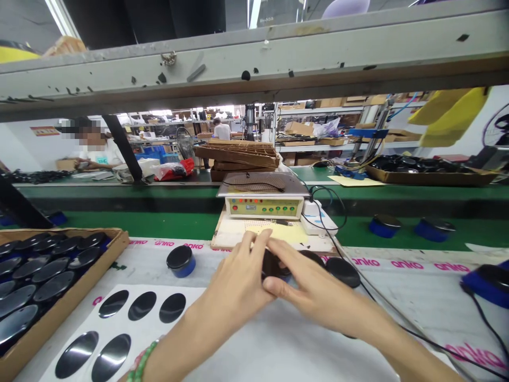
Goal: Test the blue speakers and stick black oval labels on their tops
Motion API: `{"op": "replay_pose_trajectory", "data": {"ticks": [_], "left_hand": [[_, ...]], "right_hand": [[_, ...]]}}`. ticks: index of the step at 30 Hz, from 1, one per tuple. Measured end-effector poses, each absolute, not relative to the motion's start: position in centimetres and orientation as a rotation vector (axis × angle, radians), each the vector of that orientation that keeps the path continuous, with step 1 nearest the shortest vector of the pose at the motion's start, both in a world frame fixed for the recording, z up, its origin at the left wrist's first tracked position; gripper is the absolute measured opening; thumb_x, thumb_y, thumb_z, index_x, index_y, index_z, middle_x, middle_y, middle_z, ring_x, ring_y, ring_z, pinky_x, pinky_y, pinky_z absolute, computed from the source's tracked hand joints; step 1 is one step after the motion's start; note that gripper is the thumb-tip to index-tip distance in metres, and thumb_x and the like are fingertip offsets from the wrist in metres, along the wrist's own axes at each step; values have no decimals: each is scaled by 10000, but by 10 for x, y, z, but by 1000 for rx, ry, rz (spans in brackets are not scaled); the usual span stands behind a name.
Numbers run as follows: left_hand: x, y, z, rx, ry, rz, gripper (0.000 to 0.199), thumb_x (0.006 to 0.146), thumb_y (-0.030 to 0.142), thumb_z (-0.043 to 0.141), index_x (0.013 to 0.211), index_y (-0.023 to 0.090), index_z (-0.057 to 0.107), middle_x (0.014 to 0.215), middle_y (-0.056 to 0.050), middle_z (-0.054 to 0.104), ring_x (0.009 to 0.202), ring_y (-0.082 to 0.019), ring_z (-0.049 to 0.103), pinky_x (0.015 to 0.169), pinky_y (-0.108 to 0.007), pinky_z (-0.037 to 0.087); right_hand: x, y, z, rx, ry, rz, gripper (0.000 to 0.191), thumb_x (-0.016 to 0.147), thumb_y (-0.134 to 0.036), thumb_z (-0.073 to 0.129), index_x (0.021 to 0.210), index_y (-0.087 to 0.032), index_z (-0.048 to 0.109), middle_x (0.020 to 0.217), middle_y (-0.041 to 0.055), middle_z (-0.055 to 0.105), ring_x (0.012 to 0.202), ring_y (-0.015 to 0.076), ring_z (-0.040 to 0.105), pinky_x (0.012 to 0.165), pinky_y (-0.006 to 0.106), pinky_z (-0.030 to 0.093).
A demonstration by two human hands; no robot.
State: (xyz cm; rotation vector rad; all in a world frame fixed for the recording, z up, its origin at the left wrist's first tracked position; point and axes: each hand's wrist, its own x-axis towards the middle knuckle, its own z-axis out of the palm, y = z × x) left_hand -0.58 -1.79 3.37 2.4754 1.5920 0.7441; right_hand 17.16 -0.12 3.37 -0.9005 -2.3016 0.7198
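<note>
Left hand point(234, 273) and right hand point(318, 278) cup a dark round piece point(271, 265) from opposite sides, nearer the wearer than the control box point(264, 208), presumably to steady it; exact finger contact cannot be told. Left of the box, black discs point(142, 306) lie spaced on a white sheet point(153, 339), likely keeping each separate.

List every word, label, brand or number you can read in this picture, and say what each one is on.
"anko", repeated in pink: on the white table covering.
Too small or blurred to read: the red wall sign, the markings on the yellow control panel, the print on the seated person's shirt, and the characters on the panel overhead.
</note>
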Motion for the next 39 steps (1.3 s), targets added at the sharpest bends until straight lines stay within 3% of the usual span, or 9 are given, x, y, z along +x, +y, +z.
{"op": "replay_pose_trajectory", "data": {"ticks": [2, 7, 11, 14, 16, 20, 24, 30, 39], "left_hand": [[-20, -9, 32, 2405, 1679, 594, 748, 737, 212, 590, 1409, 225, 261, 1200, -115, 488, 932, -264, 628, 741, -382, 537], [-76, 7, 6, 2358, 1797, 501, 604, 756, 184, 525, 1340, 183, 370, 1232, -123, 444, 791, -213, 635, 677, -356, 525], [-116, 6, -16, 2362, 1834, 466, 440, 772, 175, 520, 1209, 164, 473, 1191, -126, 483, 1008, -302, 591, 843, -456, 496], [-111, 3, -18, 2388, 1827, 476, 394, 766, 146, 520, 1160, 143, 512, 1186, -164, 489, 1135, -383, 508, 956, -606, 381], [-84, 5, -17, 2435, 1696, 474, 463, 781, 153, 534, 1241, 180, 488, 1264, -164, 467, 1196, -369, 476, 1002, -595, 357], [-12, 21, -22, 2500, 1322, 440, 712, 778, 222, 627, 1423, 286, 333, 1457, -108, 352, 1331, -289, 399, 1061, -413, 393], [10, 40, -28, 2493, 1187, 460, 703, 756, 166, 631, 1403, 267, 377, 1294, -69, 511, 1176, -222, 553, 1002, -323, 451], [-29, 44, -26, 2427, 1340, 559, 577, 795, 181, 587, 1344, 208, 412, 1253, -108, 511, 1142, -265, 566, 982, -406, 459], [-20, 54, -39, 2501, 1391, 562, 538, 844, 192, 494, 1364, 180, 356, 1342, -115, 488, 1259, -233, 505, 1039, -352, 429]], "right_hand": [[186, 0, 48, -1085, -2331, 551, 637, 912, -520, 492, 1476, -293, 305, 1513, 68, 368, 1354, 269, 376, 1085, 460, 352], [245, 20, 78, -1550, -2283, 344, 601, 881, -606, 454, 1389, -286, 468, 1386, 60, 536, 1203, 310, 545, 957, 450, 481], [283, 12, 57, -1641, -2519, 494, 554, 772, -464, 636, 1306, -336, 564, 1351, 41, 565, 1133, 320, 601, 890, 420, 527], [288, -11, 23, -1702, -2599, 654, 688, 702, -360, 719, 1349, -437, 498, 1444, 46, 472, 1118, 357, 611, 795, 421, 562], [279, -25, 4, -1690, -2628, 555, 720, 713, -358, 727, 1371, -460, 455, 1488, 78, 403, 1076, 372, 631, 758, 452, 564], [241, -38, -16, -1409, -2681, 121, 392, 886, -264, 543, 1278, -284, 541, 1363, 123, 489, 855, 259, 687, 708, 426, 564], [214, -37, -21, -1251, -2693, -80, 353, 880, -203, 535, 1232, -191, 522, 1258, 144, 532, 835, 247, 664, 622, 358, 551], [195, -25, -20, -1096, -2717, -223, 203, 899, -189, 527, 1099, -167, 544, 1136, 110, 586, 920, 244, 587, 740, 370, 521], [180, -15, -37, -1095, -2632, -342, 125, 883, -86, 512, 975, -159, 555, 955, 79, 601, 861, 207, 563, 604, 278, 476]]}}
